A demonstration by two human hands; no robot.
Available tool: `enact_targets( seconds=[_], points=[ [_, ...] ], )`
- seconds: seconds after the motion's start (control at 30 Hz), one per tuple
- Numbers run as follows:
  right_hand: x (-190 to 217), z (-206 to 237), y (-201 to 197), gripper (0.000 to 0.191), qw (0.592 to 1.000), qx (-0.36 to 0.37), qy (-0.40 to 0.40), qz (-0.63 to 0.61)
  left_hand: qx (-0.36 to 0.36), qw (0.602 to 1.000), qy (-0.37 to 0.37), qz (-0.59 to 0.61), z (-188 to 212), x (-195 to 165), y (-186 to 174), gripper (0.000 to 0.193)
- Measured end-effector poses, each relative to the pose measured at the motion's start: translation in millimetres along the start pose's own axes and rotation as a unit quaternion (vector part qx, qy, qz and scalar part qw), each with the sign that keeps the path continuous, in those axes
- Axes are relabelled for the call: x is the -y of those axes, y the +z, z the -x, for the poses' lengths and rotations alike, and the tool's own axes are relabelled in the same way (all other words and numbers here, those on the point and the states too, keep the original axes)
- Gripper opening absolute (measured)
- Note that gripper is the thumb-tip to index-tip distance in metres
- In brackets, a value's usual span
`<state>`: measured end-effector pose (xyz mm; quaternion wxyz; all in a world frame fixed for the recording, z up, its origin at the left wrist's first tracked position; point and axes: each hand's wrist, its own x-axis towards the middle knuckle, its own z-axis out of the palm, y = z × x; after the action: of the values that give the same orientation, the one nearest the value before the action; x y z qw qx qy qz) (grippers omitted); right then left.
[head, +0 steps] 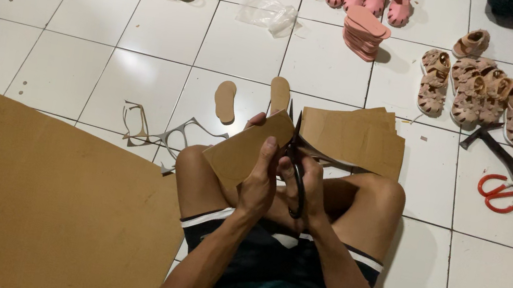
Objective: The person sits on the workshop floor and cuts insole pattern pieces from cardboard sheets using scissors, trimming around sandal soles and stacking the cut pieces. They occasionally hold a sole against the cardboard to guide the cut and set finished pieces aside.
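Brown cardboard piece held above lap, between knees, long axis running from 7 o'clock up to 1 o'clock. Left hand nearer, closed on its lower right edge, at 5 o'clock from piece centre. Black scissors at 3 o'clock of piece, blades pointing to 12 o'clock, touching its right edge. Right hand closed around scissor handles, just beside left hand. Two cut sole shapes on tiled floor at 12 o'clock. Cardboard stack at 2 o'clock. Large cardboard sheet at 8 o'clock. Red scissors well apart, at 3 o'clock.
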<state>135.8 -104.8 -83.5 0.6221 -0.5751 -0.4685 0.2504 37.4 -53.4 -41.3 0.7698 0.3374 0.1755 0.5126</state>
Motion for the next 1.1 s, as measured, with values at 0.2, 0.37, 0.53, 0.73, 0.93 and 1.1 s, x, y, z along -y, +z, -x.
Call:
enact_targets(
  seconds=[0.2,0.37,0.53,0.73,0.93,1.1],
  points=[
    [11,3,-4,0.061,1.0,0.007,0.023,0.003,0.015,0.999,-0.029,0.008,-1,-2,-5,0.057],
    [15,4,-8,0.058,0.999,0.001,0.02,0.025,0.03,0.999,-0.043,0.004,-4,-5,-11,0.059],
    [20,5,-10,0.056,0.999,0.005,0.047,0.003,0.058,0.997,-0.031,-0.03,-8,-8,-14,0.061],
    [31,8,-13,0.053,0.999,0.008,0.046,-0.018,0.062,0.994,-0.055,-0.066,-8,-18,-14,0.063],
    [32,8,-15,0.049,0.997,0.008,0.063,0.045,0.051,0.994,-0.079,-0.055,-13,-19,-19,0.07],
    [24,8,-6,0.049,0.995,-0.001,0.091,0.039,-0.027,0.999,-0.038,-0.023,-9,2,-19,0.049]
  ],
)
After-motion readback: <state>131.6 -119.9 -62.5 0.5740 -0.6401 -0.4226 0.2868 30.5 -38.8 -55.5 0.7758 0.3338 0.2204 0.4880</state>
